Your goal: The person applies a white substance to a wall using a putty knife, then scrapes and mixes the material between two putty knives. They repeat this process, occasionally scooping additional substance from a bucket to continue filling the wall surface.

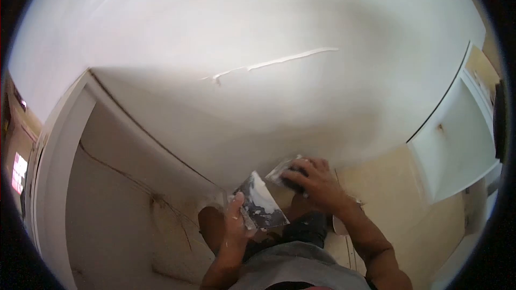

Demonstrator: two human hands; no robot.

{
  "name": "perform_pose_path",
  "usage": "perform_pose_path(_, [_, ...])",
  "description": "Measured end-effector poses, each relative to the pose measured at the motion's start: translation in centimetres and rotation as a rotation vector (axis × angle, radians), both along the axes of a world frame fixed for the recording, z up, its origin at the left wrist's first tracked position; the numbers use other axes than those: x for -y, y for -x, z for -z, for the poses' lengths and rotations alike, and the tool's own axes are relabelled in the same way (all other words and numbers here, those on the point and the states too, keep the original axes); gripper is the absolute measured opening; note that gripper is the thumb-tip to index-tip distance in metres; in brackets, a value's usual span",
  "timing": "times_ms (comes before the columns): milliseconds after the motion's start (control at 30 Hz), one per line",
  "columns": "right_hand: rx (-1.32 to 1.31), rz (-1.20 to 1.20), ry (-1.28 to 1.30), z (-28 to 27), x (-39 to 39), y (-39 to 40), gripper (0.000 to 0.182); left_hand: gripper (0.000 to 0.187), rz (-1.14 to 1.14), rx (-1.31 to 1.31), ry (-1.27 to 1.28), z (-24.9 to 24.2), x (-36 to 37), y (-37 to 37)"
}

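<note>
My left hand (236,217) is closed around the left side of a flat, dark rectangular plate (269,212) with white paste smeared over it. To the right, my right hand (314,182) grips a tool (293,178) with a dark handle and a pale, paste-marked blade, close to the wall and just above the plate. A narrow gap separates the tool from the plate. On the white wall (269,107) ahead, a raised ridge of white paste (285,60) runs slanting up to the right.
A white door frame (67,129) stands at the left beside a grey panel. At the right is a pale panel (462,139). Tan floor (376,193) shows below, and a round container (341,226) sits partly hidden by my right forearm.
</note>
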State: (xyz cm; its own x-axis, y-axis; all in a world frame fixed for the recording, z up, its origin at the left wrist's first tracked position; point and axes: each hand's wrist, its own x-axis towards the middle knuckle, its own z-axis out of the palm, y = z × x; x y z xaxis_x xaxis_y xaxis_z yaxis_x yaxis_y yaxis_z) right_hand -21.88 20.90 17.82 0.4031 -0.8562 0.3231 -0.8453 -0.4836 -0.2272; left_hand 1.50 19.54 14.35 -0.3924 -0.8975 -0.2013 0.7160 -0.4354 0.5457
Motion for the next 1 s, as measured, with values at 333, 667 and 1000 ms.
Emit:
perform_pose_path(333, [2.054, -0.018, -1.103, -0.4, -1.6, -8.8, 0.039, 0.041, -0.493, 0.519, 1.398, -3.7, 1.2, -5.1])
perform_pose_path(667, [1.314, -0.073, -0.853, -10.5, 4.7, -13.0, 0.041, 0.074, 0.082, 1.527, 1.39, 4.1, 1.0, -13.9])
perform_pose_path(1000, [-0.874, -0.279, 1.017, -18.7, 16.0, -22.7, 0.049, 0.067, 0.133, 0.968, 0.907, 15.2, -3.0, -10.8])
